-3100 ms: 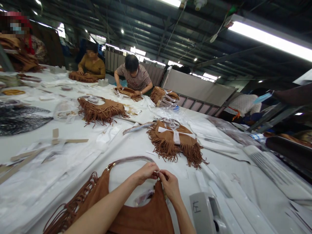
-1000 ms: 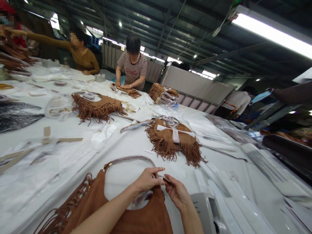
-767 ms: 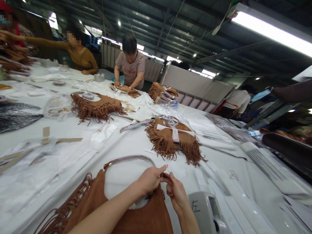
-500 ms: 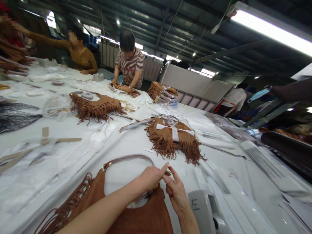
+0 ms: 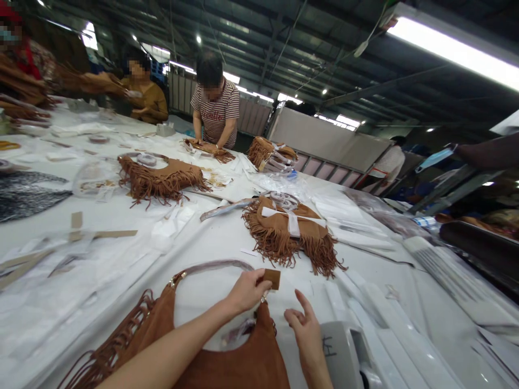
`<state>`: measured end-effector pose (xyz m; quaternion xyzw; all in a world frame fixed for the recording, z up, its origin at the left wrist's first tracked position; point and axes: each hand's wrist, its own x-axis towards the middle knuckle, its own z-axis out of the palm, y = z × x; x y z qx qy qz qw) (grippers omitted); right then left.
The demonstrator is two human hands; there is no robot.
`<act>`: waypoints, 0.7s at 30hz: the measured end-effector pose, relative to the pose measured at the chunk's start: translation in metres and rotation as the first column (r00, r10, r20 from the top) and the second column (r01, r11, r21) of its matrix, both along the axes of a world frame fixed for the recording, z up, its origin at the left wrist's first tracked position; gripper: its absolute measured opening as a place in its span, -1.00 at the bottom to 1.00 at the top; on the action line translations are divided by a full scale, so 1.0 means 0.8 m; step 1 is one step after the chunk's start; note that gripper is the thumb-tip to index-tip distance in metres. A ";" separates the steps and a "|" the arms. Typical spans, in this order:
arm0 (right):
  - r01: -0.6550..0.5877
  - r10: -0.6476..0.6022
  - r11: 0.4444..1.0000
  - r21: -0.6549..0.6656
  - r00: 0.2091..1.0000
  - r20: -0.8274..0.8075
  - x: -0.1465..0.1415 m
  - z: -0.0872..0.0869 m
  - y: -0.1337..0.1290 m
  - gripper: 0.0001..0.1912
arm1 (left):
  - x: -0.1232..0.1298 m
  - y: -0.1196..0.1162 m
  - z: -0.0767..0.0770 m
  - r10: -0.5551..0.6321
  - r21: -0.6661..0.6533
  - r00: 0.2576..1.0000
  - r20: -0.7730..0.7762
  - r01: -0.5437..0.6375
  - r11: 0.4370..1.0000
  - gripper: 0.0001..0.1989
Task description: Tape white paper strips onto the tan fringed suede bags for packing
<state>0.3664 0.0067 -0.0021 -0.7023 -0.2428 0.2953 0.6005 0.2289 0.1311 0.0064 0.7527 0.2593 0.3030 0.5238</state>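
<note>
A brown suede handbag (image 5: 247, 359) with long fringe lies before me, its wrapped shoulder strap (image 5: 219, 263) arched away from me. My left hand (image 5: 248, 290) reaches over the bag and pinches a small brown rectangular tag (image 5: 273, 279) beside the strap's right-hand metal fitting. To the right of it, my right hand (image 5: 303, 323) is held with thumb and forefinger apart and nothing visible between them. Close by that wrist stands a grey-white tape dispenser (image 5: 344, 346) with a handwritten mark. My left forearm hides part of the bag.
Beyond my hands lies another fringed bag (image 5: 279, 229) with white wrapping strips. A third fringed bag (image 5: 162, 178) rests farther left. Across the white table (image 5: 211, 237), a person in a striped shirt (image 5: 214, 113) handles a bag. Long white strips (image 5: 389, 324) lie at right.
My right hand has come away from my left, down and to the right, and its fingers have parted. The brown tag now shows flat in my left hand.
</note>
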 end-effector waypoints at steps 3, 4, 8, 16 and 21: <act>-0.169 0.170 0.985 -0.028 0.955 0.242 -0.016 0.032 0.001 -0.32 | 0.002 -0.004 0.033 -0.246 0.071 0.968 0.044 0.243 0.967 -0.83; -0.178 0.187 0.982 -0.057 0.941 0.281 -0.017 0.041 0.002 -0.42 | 0.001 -0.004 0.044 -0.298 0.096 0.954 0.042 0.293 0.951 -0.83; -0.005 0.079 0.978 -0.206 0.932 0.354 0.008 0.046 -0.016 -0.60 | -0.029 0.022 0.074 -0.037 0.131 0.994 -0.100 0.050 0.990 -0.71; 0.195 0.022 0.898 -0.395 0.877 0.481 0.042 0.000 -0.080 -0.06 | -0.161 0.101 0.061 0.400 0.220 0.847 -0.351 -0.341 0.914 -0.63; -0.012 0.206 0.969 -0.248 0.597 0.776 0.006 0.030 0.019 -0.35 | -0.155 0.080 0.036 0.344 0.259 0.825 -0.447 -0.249 0.933 -0.64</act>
